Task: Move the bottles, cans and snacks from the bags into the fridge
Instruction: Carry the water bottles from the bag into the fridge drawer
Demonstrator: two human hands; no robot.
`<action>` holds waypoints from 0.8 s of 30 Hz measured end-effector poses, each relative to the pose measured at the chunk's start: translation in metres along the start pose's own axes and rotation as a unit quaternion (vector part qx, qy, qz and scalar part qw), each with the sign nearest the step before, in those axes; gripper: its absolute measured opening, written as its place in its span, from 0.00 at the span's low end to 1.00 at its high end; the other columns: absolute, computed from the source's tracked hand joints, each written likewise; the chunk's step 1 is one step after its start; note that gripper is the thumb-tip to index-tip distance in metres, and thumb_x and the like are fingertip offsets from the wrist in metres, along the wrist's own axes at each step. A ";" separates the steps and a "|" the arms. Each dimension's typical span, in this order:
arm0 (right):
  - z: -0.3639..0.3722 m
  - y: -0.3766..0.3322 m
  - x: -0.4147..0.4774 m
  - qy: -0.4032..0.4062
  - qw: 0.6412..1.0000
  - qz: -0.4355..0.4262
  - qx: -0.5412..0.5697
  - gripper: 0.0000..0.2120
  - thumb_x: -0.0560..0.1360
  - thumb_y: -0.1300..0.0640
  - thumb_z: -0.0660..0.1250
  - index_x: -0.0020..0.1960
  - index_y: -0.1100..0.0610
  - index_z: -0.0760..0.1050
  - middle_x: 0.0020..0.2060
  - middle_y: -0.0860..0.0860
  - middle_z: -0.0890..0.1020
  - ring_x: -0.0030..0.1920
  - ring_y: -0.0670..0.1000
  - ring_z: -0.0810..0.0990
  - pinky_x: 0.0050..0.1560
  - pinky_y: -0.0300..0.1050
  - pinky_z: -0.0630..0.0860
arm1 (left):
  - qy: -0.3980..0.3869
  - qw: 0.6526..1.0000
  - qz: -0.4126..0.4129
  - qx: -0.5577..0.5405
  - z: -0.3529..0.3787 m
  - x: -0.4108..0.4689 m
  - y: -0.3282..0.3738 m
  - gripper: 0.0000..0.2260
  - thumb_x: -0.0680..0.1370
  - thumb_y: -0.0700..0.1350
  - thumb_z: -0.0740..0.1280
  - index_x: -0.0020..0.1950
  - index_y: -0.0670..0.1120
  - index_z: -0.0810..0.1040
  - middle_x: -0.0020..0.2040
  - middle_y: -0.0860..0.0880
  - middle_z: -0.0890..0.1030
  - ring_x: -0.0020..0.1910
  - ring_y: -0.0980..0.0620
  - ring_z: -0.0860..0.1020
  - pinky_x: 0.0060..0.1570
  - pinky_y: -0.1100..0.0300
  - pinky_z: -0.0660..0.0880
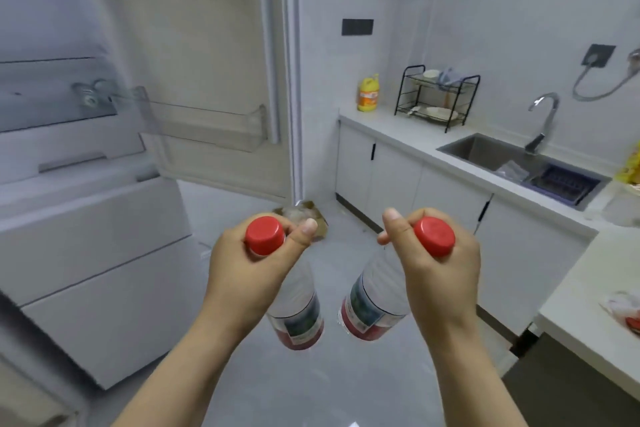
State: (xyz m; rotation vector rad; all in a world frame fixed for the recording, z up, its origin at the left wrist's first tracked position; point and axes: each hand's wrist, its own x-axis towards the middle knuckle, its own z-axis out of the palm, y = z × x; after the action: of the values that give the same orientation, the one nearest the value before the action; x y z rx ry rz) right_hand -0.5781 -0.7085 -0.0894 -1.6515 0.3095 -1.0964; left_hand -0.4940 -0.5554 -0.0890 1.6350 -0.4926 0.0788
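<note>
Left bottle (pixel 298 317) hangs from our left hand (pixel 247 267), whose fingers and thumb curl round the neck just under the left cap (pixel 265 235), which is red. Right bottle (pixel 372 305) hangs the same way from our right hand (pixel 438 276), gripped at the neck below the red right cap (pixel 434 236). Both bottles are clear plastic and lean inward, so their bases come near each other without touching. They hang above the grey floor (pixel 311 392), in front of the fridge (pixel 97 229) and not inside it.

We see the fridge door (pixel 214 45) swung open with its inner face towards us. A clear door shelf (pixel 207 126) juts out of it. The door's far edge stands close to the wall corner. On our right, the counter (pixel 391 135) runs along the wall above white cabinets, with its long edge towards us. A strip of floor lies between that edge and the fridge front. A brownish scrap (pixel 313 218) lies on the floor just past our left thumb.

Each bottle carries a label with a red band and a blue-green picture, but the writing is too blurred for us to read. A yellow jug (pixel 369 94) by the dish rack (pixel 438 97) has an orange label, also unreadable. Further along are the sink (pixel 485 149) and the tap (pixel 545 121). A plastic bag (pixel 623 308) sits on the near counter at the right edge.
</note>
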 end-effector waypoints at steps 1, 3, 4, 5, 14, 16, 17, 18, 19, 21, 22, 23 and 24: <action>0.013 -0.003 0.000 -0.015 1.000 -0.004 0.011 0.18 0.70 0.50 0.69 0.33 0.65 0.76 0.29 0.58 0.79 0.31 0.50 0.75 0.34 0.28 0.71 | 0.019 1.000 0.000 0.001 -0.013 0.002 0.000 0.15 0.67 0.56 0.72 0.36 0.44 0.81 0.37 0.48 0.83 0.38 0.54 0.80 0.36 0.72 0.73; 0.039 -0.010 -0.001 -0.038 0.999 -0.011 0.029 0.18 0.70 0.50 0.69 0.33 0.66 0.75 0.28 0.57 0.79 0.29 0.48 0.75 0.33 0.28 0.70 | 0.049 0.999 0.002 0.002 -0.039 0.004 0.001 0.14 0.66 0.56 0.72 0.35 0.45 0.80 0.37 0.47 0.83 0.39 0.51 0.80 0.38 0.68 0.74; 0.053 -0.013 -0.003 -0.049 0.998 -0.015 0.037 0.18 0.70 0.51 0.69 0.33 0.65 0.75 0.28 0.56 0.79 0.28 0.45 0.74 0.33 0.27 0.70 | 0.061 0.998 0.004 0.003 -0.052 0.004 0.002 0.15 0.66 0.57 0.72 0.35 0.45 0.80 0.36 0.48 0.83 0.39 0.51 0.80 0.39 0.66 0.74; 0.067 -0.017 -0.005 -0.060 0.997 -0.019 0.041 0.17 0.70 0.51 0.69 0.32 0.64 0.75 0.27 0.55 0.79 0.28 0.43 0.74 0.32 0.27 0.69 | 0.074 0.997 0.009 0.005 -0.066 0.004 0.002 0.15 0.65 0.58 0.71 0.35 0.45 0.80 0.36 0.48 0.83 0.39 0.51 0.80 0.40 0.65 0.74; 0.191 -0.057 -0.045 -0.151 0.985 -0.066 0.058 0.17 0.67 0.41 0.66 0.34 0.55 0.76 0.30 0.48 0.81 0.30 0.47 0.79 0.32 0.36 0.76 | 0.159 0.986 0.021 0.042 -0.209 0.000 0.000 0.19 0.65 0.60 0.72 0.37 0.43 0.80 0.37 0.44 0.83 0.40 0.47 0.80 0.40 0.61 0.75; 0.219 -0.068 -0.055 -0.154 0.983 -0.080 0.056 0.17 0.67 0.43 0.67 0.33 0.57 0.76 0.28 0.51 0.80 0.30 0.50 0.78 0.32 0.45 0.77 | 0.170 0.984 0.025 0.049 -0.239 -0.001 -0.002 0.18 0.65 0.59 0.71 0.36 0.43 0.80 0.36 0.45 0.83 0.39 0.48 0.80 0.39 0.63 0.75; 0.232 -0.073 -0.060 -0.155 0.982 -0.086 0.059 0.18 0.67 0.44 0.67 0.33 0.59 0.75 0.28 0.53 0.80 0.30 0.53 0.78 0.33 0.49 0.77 | 0.175 0.983 0.029 0.055 -0.254 0.000 -0.004 0.18 0.65 0.59 0.71 0.36 0.43 0.80 0.36 0.45 0.82 0.39 0.48 0.80 0.39 0.64 0.74; 0.245 -0.079 -0.065 -0.154 0.982 -0.091 0.064 0.18 0.67 0.45 0.67 0.33 0.61 0.75 0.28 0.55 0.79 0.30 0.55 0.78 0.33 0.50 0.77 | 0.178 0.982 0.031 0.061 -0.268 0.001 -0.005 0.18 0.66 0.58 0.71 0.35 0.43 0.80 0.35 0.45 0.82 0.39 0.48 0.79 0.38 0.66 0.74; 0.257 -0.083 -0.070 -0.154 0.981 -0.095 0.068 0.18 0.68 0.46 0.67 0.33 0.61 0.75 0.28 0.55 0.79 0.30 0.55 0.78 0.33 0.51 0.76 | 0.180 0.981 0.034 0.068 -0.282 0.001 -0.007 0.18 0.66 0.58 0.71 0.35 0.42 0.80 0.35 0.45 0.82 0.38 0.48 0.79 0.37 0.67 0.73; 0.277 -0.091 -0.078 -0.160 0.979 -0.107 0.073 0.16 0.68 0.47 0.67 0.32 0.59 0.76 0.28 0.52 0.80 0.30 0.52 0.78 0.34 0.50 0.77 | 0.183 0.979 0.034 0.080 -0.306 0.004 -0.010 0.16 0.67 0.56 0.72 0.35 0.43 0.80 0.34 0.48 0.82 0.36 0.51 0.79 0.36 0.71 0.72; 0.286 -0.094 -0.080 -0.163 0.977 -0.113 0.075 0.14 0.69 0.48 0.67 0.32 0.58 0.76 0.28 0.51 0.81 0.30 0.50 0.78 0.34 0.49 0.77 | 0.185 0.979 0.034 0.085 -0.317 0.006 -0.011 0.15 0.68 0.56 0.73 0.35 0.44 0.79 0.33 0.49 0.81 0.35 0.53 0.78 0.35 0.72 0.72; 0.295 -0.096 -0.082 -0.166 0.976 -0.117 0.077 0.14 0.69 0.49 0.68 0.32 0.58 0.76 0.28 0.50 0.81 0.30 0.50 0.79 0.35 0.50 0.77 | 0.186 0.978 0.033 0.088 -0.327 0.009 -0.013 0.14 0.68 0.55 0.73 0.34 0.44 0.79 0.32 0.51 0.80 0.33 0.54 0.77 0.35 0.72 0.71; 0.303 -0.098 -0.082 -0.169 0.975 -0.119 0.079 0.14 0.70 0.50 0.68 0.32 0.59 0.76 0.28 0.50 0.81 0.30 0.50 0.79 0.35 0.51 0.78 | 0.189 0.977 0.030 0.090 -0.337 0.012 -0.015 0.14 0.68 0.55 0.73 0.34 0.45 0.79 0.31 0.51 0.80 0.33 0.55 0.77 0.34 0.72 0.71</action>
State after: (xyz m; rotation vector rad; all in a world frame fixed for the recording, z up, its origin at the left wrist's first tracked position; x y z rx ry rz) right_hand -0.4170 -0.4249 -0.0453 -1.7255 -0.1959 -0.9634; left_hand -0.3989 -0.2339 -0.0535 1.7295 -0.2473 0.4828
